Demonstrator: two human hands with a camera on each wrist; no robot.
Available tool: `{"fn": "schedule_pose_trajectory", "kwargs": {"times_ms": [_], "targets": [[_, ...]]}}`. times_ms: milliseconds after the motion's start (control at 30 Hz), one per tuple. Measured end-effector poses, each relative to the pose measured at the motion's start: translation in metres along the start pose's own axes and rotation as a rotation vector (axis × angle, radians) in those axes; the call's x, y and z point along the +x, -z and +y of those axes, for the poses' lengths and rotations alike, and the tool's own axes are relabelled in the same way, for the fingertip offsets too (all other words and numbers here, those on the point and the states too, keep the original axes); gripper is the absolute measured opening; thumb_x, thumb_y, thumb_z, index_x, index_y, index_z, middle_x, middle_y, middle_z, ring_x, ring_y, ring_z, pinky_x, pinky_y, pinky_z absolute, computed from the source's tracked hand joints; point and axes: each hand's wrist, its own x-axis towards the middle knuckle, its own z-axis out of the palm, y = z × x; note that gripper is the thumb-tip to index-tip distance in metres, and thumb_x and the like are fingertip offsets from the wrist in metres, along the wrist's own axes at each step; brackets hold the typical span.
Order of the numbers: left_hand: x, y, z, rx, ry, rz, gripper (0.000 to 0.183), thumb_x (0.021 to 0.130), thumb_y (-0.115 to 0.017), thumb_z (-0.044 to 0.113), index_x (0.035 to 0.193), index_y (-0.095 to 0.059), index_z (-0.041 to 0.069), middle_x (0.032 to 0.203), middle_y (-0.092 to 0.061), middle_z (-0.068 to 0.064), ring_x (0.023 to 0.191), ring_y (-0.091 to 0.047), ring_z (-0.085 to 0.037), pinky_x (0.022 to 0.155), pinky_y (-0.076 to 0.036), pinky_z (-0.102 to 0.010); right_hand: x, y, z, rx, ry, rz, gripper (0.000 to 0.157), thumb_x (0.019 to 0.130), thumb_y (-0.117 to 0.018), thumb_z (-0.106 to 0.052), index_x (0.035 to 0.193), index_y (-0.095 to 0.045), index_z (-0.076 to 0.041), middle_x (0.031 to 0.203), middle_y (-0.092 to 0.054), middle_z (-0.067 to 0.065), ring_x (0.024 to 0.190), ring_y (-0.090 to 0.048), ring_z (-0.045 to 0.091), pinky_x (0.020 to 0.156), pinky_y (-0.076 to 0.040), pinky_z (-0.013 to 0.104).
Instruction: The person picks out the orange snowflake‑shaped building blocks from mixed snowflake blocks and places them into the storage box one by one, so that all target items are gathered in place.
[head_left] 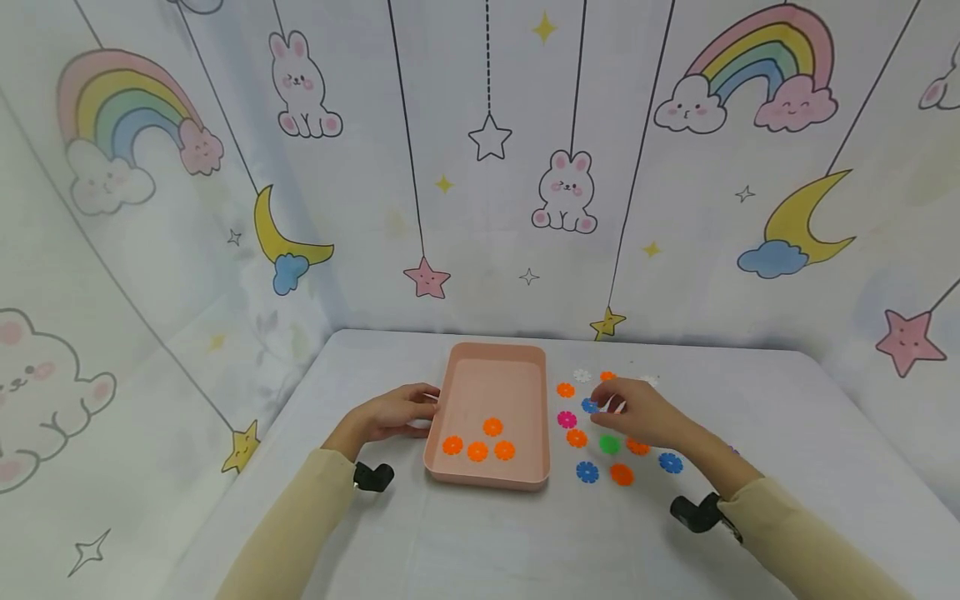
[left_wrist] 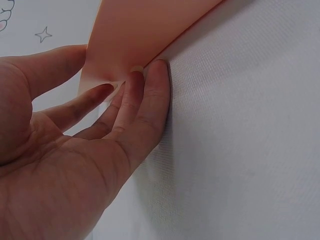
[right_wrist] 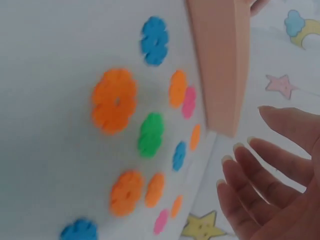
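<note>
My left hand (head_left: 396, 411) rests against the outer left wall of a shallow pink tray (head_left: 498, 375). The left wrist view shows its fingertips touching the tray wall (left_wrist: 135, 30), the lowest finger along the tablecloth. Several orange notched plastic discs (head_left: 477, 452) lie in the tray's near half. My right hand (head_left: 637, 410) hovers over loose discs to the right of the tray, fingers bent and apart. In the right wrist view, nothing is between the thumb and fingers of that hand (right_wrist: 280, 185). A blue disc (head_left: 588, 406) lies by its fingertips, partly hidden.
Around the right hand lie a green disc (head_left: 610, 444), a pink disc (head_left: 567, 419), a white disc (head_left: 582, 376), and several orange and blue ones. A white cloth covers the table (head_left: 480, 542). Behind it hangs a printed curtain (head_left: 495, 225).
</note>
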Motion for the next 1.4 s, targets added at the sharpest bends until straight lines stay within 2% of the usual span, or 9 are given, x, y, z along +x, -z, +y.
{"fn": "schedule_pose_trajectory", "kwargs": {"times_ms": [167, 567, 967, 1400], "targets": [[0.000, 0.000, 0.001, 0.001, 0.002, 0.005, 0.046, 0.105, -0.058, 0.015, 0.147, -0.045, 0.001, 0.140, -0.053, -0.018, 0.116, -0.061, -0.027, 0.101, -0.055, -0.046, -0.013, 0.006, 0.018, -0.024, -0.002, -0.023, 0.028, 0.093, -0.075, -0.018, 0.114, -0.068, -0.001, 0.105, -0.069, 0.007, 0.094, -0.060, 0.018, 0.079, -0.056, 0.028], [0.003, 0.000, -0.001, 0.006, 0.012, 0.013, 0.046, 0.104, -0.060, 0.015, 0.146, -0.047, 0.002, 0.139, -0.054, -0.018, 0.115, -0.062, -0.027, 0.101, -0.055, -0.047, -0.036, 0.009, 0.056, -0.019, -0.054, -0.091, 0.029, 0.092, -0.077, -0.018, 0.114, -0.067, -0.001, 0.101, -0.066, 0.002, 0.092, -0.058, 0.017, 0.075, -0.055, 0.023], [0.002, 0.000, 0.001, 0.013, 0.015, 0.010, 0.047, 0.103, -0.061, 0.015, 0.146, -0.047, 0.003, 0.140, -0.053, -0.017, 0.115, -0.061, -0.027, 0.100, -0.055, -0.046, -0.045, 0.008, 0.069, -0.014, -0.100, -0.096, 0.028, 0.089, -0.080, -0.018, 0.110, -0.069, -0.003, 0.099, -0.066, 0.001, 0.092, -0.059, 0.019, 0.076, -0.055, 0.022], [0.003, 0.000, -0.002, 0.010, 0.011, 0.018, 0.047, 0.103, -0.061, 0.015, 0.146, -0.046, 0.003, 0.140, -0.053, -0.017, 0.115, -0.061, -0.027, 0.100, -0.055, -0.047, -0.043, 0.006, 0.069, 0.018, -0.117, -0.108, 0.024, 0.089, -0.080, -0.018, 0.106, -0.069, -0.005, 0.095, -0.065, 0.000, 0.089, -0.056, 0.018, 0.076, -0.054, 0.022]]}}
